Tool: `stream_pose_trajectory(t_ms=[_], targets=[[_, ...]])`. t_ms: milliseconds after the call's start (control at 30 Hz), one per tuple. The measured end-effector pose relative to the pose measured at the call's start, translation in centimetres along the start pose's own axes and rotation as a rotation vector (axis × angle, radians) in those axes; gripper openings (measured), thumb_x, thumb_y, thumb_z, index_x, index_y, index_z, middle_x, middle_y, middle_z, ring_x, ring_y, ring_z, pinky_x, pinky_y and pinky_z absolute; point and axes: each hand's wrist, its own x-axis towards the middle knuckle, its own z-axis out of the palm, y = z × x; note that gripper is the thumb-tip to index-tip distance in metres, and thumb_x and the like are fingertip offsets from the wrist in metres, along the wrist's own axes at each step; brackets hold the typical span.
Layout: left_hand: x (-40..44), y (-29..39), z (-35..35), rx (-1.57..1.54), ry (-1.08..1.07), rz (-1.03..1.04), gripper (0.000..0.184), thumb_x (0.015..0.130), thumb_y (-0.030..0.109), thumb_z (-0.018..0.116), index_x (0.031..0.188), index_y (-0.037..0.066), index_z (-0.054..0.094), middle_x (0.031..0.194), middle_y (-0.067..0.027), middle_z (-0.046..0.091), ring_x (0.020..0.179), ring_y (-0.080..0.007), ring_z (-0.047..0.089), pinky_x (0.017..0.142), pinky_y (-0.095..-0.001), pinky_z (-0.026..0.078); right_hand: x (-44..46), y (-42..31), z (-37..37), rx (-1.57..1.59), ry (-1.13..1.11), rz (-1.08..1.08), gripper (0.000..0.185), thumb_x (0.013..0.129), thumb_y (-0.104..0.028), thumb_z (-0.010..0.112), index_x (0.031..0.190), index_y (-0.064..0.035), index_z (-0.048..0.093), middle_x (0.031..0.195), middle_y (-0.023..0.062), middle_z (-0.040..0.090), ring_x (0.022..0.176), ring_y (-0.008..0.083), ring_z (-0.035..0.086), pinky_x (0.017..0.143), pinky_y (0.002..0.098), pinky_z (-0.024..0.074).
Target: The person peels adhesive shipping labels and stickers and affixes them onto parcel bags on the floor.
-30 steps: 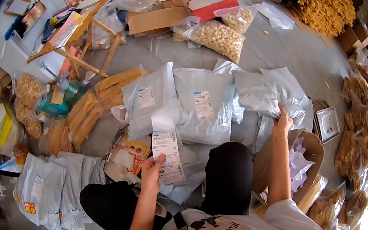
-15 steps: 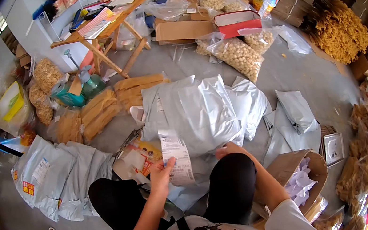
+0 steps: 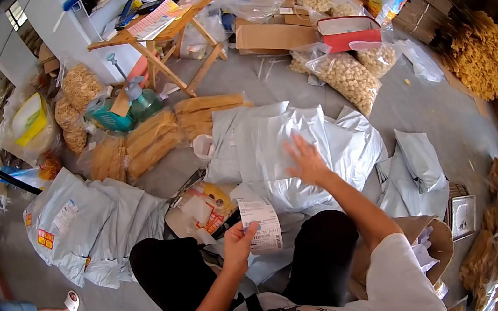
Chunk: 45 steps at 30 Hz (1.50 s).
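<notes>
In front of my knees lies a large grey plastic mailing bag (image 3: 261, 147), bulky and creased. My right hand (image 3: 306, 158) is over its upper side with fingers spread, and appears to rest on the plastic. Closed around the edge of a printed shipping label (image 3: 262, 221), my left hand (image 3: 239, 242) keeps it up between my knees. Beneath and left of the label sit a yellow-and-red printed package (image 3: 211, 203) and some white paper. The label hides part of the bag's near side.
Left are stuffed grey mailing bags (image 3: 89, 227); right, flatter grey bags (image 3: 420, 162) and a cardboard box (image 3: 440, 249) with paper. Beyond lie packs of brown sticks (image 3: 154, 144), bags of pale balls (image 3: 347, 79) and a wooden folding table (image 3: 176, 15). Another person's feet (image 3: 75, 304) stand at lower left.
My right hand has moved from the bag's near edge up and forward over its top, fingers now spread. My left hand still holds the label. The whole view has shifted slightly.
</notes>
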Motion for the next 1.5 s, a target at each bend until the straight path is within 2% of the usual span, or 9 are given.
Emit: stream_pose_trajectory(t_ms=[133,267,300,467,800,1100,1200,1300,1500], targets=[[-0.2,-0.3,-0.4,-0.007,0.058,-0.052,0.019,0.086,0.015,0.055,0.096,0.0,0.06,0.084,-0.003,0.063,0.07,-0.0066,0.057,0.064,-0.0203,0.045,-0.3,2.7,0.9,-0.084,-0.26,0.249,0.072,0.082,-0.047,0.047,0.139,-0.0171,0.014,0.145,0.0107,0.005,0.133,0.0311,0.006,0.103,0.0525,0.0118],[-0.5,-0.3,-0.6,-0.052,0.048,-0.025,0.02,0.086,0.016,0.055,0.096,0.0,0.06,0.084,-0.003,0.063,0.07,-0.0066,0.058,0.064,-0.0205,0.045,2.4,3.1,0.3,0.034,-0.201,0.329,0.064,0.081,-0.037,0.055,0.133,-0.0103,0.029,0.141,0.0124,0.02,0.128,0.0359,0.021,0.097,0.0498,0.0292],[-0.5,0.0,-0.5,-0.044,0.032,-0.037,0.02,0.086,0.016,0.055,0.096,-0.001,0.06,0.084,-0.003,0.063,0.07,-0.0066,0.058,0.064,-0.0207,0.045,1.7,1.6,-0.8,0.032,0.127,0.112,0.051,0.081,-0.03,0.055,0.123,-0.0046,0.042,0.131,0.0154,0.039,0.12,0.0342,0.037,0.093,0.0431,0.0366],[-1.1,0.7,0.3,-0.097,-0.03,-0.004,0.02,0.086,0.015,0.054,0.096,-0.002,0.06,0.083,-0.004,0.064,0.068,-0.0074,0.058,0.062,-0.0197,0.045,-3.7,-13.2,-14.5,0.593,-0.163,-0.175,0.032,0.076,-0.011,0.062,0.105,0.0009,0.057,0.105,0.0165,0.059,0.097,0.0286,0.057,0.085,0.0333,0.0437],[-4.0,1.6,-0.3,0.242,-0.364,0.089,0.016,0.084,0.002,0.051,0.096,-0.004,0.06,0.084,-0.0018,0.062,0.072,-0.0046,0.054,0.064,-0.0177,0.043,-12.1,-19.7,-11.2,0.344,0.276,-0.231,0.023,0.066,-0.003,0.063,0.089,0.0025,0.06,0.085,0.0096,0.059,0.077,0.025,0.057,0.066,0.0331,0.0469],[-4.4,2.1,-0.3,0.7,-0.317,0.166,0.007,0.081,-0.002,0.053,0.081,-0.005,0.06,0.063,0.0033,0.053,0.058,-0.0027,0.043,0.05,-0.0197,0.036,-13.2,-19.6,-9.5,0.246,0.414,-0.249,0.022,0.066,0.0,0.063,0.088,-0.0001,0.06,0.079,0.0099,0.058,0.071,0.0262,0.056,0.06,0.0318,0.0465],[-3.7,2.5,-0.2,0.795,-0.31,0.302,0.008,0.08,-0.003,0.054,0.084,-0.005,0.061,0.062,0.0041,0.053,0.057,-0.0025,0.041,0.05,-0.0199,0.035,-13.3,-19.2,-9.9,0.35,0.46,-0.16,0.015,0.073,-0.001,0.061,0.087,0.0008,0.06,0.072,0.008,0.058,0.063,0.02,0.056,0.051,0.029,0.0455],[-1.9,1.2,-1.7,0.652,-0.341,0.225,0.011,0.079,-0.003,0.055,0.088,-0.005,0.061,0.063,0.0041,0.054,0.055,-0.0027,0.041,0.049,-0.0199,0.034,-13.1,-17.7,-10.6,1.155,0.221,0.43,0.015,0.087,-0.009,0.049,0.086,0.004,0.057,0.067,0.0018,0.055,0.057,0.0038,0.049,0.04,0.0207,0.0424],[0.4,-1.4,-7.2,0.705,-0.414,-0.04,0.014,0.076,0.001,0.058,0.089,-0.004,0.062,0.067,0.0004,0.059,0.058,-0.0049,0.048,0.054,-0.0214,0.039,-10.3,-7.9,-13.5,1.386,0.019,0.677,0.021,0.087,-0.018,0.051,0.092,0.001,0.058,0.078,0.0026,0.058,0.068,0.0124,0.058,0.058,0.0281,0.0553]])
